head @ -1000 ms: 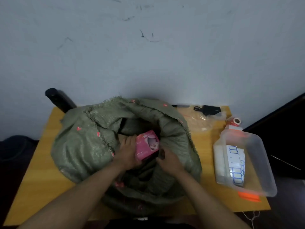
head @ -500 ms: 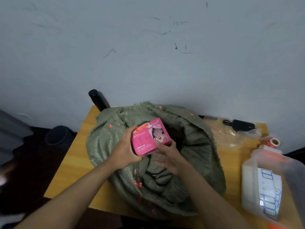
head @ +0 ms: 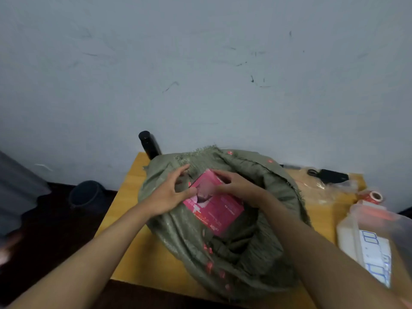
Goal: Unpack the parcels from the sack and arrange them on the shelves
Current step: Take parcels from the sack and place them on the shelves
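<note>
Head view, forward and downward

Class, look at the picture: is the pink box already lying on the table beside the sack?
No: the pink box is held by both hands above the open sack.
</note>
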